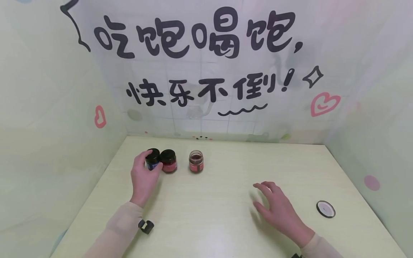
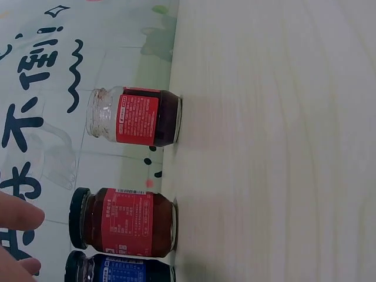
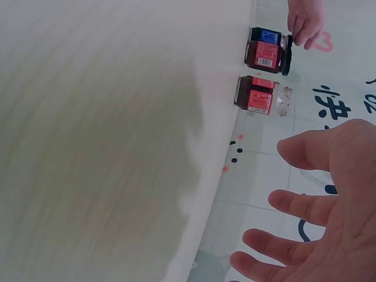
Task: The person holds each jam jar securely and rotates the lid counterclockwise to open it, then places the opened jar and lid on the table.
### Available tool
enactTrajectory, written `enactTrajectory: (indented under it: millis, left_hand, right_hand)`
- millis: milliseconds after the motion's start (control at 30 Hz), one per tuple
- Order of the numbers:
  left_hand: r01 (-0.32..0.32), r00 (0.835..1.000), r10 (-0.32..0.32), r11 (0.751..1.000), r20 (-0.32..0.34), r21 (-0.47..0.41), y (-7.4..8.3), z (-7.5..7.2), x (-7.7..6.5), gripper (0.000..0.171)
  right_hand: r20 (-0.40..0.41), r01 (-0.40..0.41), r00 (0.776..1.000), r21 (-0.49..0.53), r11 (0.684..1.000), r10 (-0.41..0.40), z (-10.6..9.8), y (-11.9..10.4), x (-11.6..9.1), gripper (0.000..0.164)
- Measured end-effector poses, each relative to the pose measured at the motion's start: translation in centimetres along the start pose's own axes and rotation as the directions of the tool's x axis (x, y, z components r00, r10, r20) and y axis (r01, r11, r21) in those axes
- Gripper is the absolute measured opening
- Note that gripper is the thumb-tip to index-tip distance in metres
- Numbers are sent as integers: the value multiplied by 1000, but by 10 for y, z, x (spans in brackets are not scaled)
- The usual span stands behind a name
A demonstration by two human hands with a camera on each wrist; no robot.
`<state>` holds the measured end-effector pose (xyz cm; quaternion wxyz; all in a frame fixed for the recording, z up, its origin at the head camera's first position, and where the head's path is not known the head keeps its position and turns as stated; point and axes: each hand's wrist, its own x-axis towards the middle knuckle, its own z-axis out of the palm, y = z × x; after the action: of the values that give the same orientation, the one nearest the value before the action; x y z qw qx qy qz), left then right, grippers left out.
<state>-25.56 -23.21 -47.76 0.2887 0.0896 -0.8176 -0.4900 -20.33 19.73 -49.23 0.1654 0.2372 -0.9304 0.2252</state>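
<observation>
My left hand (image 1: 144, 177) is over a jar with a blue label and black lid (image 1: 153, 154). Its fingertips are just above the lid in the left wrist view, thumb spread toward the neighbouring jar. Close against it stands a red-labelled jar with a black lid (image 1: 169, 161). To their right is a lidless glass jar (image 1: 196, 163) with a red label and dark contents low inside. Over the right part of the table hovers my right hand (image 1: 279, 209), fingers spread and slightly bent, holding nothing.
A loose lid (image 1: 326, 209) with a white inside and dark rim lies face up to the right of my right hand. The pale wood table (image 1: 206, 200) is bordered by a printed back wall (image 1: 200, 122) and side sheets.
</observation>
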Motion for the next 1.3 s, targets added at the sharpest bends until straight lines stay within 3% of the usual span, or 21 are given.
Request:
enactTrajectory:
  millis: [433, 700, 1067, 1300]
  left_hand:
    - [80, 996, -78, 996, 46, -35, -13, -1, 19, 70]
    - [167, 979, -155, 983, 134, -82, -25, -2, 29, 85]
    - [191, 962, -191, 981, 195, 19, -43, -1, 39, 92]
    - [219, 947, -220, 975, 236, 31, -48, -1, 43, 87]
  right_hand:
    - [48, 9, 999, -22, 1000, -7, 3, -5, -5, 52]
    - [62, 39, 997, -42, 998, -37, 6, -6, -6, 51]
    - [106, 48, 994, -69, 996, -41, 7, -6, -12, 52]
    - [108, 59, 993, -85, 995, -50, 7, -6, -15, 52]
